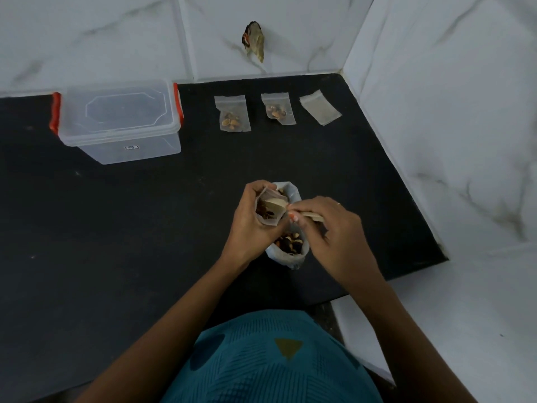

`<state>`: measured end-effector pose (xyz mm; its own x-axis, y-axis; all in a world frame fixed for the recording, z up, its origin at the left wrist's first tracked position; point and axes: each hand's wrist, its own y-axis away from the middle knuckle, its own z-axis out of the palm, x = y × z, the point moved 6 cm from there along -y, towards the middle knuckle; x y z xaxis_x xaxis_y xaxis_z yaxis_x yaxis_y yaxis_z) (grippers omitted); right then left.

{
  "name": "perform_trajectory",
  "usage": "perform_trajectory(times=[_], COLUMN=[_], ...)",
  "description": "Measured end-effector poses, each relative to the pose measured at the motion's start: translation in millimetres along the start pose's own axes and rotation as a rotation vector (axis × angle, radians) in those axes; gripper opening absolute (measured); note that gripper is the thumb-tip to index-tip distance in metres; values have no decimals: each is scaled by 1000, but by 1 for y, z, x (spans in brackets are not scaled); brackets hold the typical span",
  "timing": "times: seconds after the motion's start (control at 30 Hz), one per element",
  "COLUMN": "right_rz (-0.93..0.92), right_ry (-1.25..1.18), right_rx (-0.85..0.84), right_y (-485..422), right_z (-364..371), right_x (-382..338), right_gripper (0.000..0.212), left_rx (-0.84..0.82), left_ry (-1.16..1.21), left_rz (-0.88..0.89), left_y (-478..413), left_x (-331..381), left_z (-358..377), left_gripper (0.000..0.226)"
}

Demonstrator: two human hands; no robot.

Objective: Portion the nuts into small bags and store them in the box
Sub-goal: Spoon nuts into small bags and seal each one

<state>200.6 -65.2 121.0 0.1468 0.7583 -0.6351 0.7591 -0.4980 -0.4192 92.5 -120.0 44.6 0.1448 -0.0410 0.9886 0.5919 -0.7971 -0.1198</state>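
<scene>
left hand (247,225) is curled round a small bag (266,221), pinching its mouth open. right hand (334,228) pinches the handle of a wooden spoon (274,203), with the bowl tipped into that mouth, so i'd say a scoop is going in. the little bag is held right over the big nut bag (286,257), probably so strays drop back in rather than roll away. the big one stands open on the counter, nuts (290,242) showing between the wrists.

further out along the back there's a row lying flat: two filled bags (232,114) (277,110) and an empty bag (319,107), well apart from the hands, likely parked until boxing time. the clear box (119,120) with red clips sits back left with its lid on and looks empty, so storing isn't started.

the surface is a matte black counter (116,242) in a corner of white marbled tile walls (436,112). some dried leafy thing (254,40) is stuck on the back wall, can't tell what.
</scene>
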Motion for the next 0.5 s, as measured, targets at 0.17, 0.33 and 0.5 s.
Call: perform_trajectory(times=[0.17,0.33,0.5], right_rz=[-4,125,608], right_ry=[-36,-175,-557], right_rx=[53,135,303], right_y=[1,3,15], right_z=[-5,-18,-25], right_x=[3,11,44], right_gripper=[23,15,15], left_rx=[-10,4,-2], left_ry=[-10,15,-14], left_rz=[8,-28,-74], left_y=[-3,-3,-3], left_x=[-1,-9,-19], left_z=[1,-1,-6], left_gripper=[51,51,57])
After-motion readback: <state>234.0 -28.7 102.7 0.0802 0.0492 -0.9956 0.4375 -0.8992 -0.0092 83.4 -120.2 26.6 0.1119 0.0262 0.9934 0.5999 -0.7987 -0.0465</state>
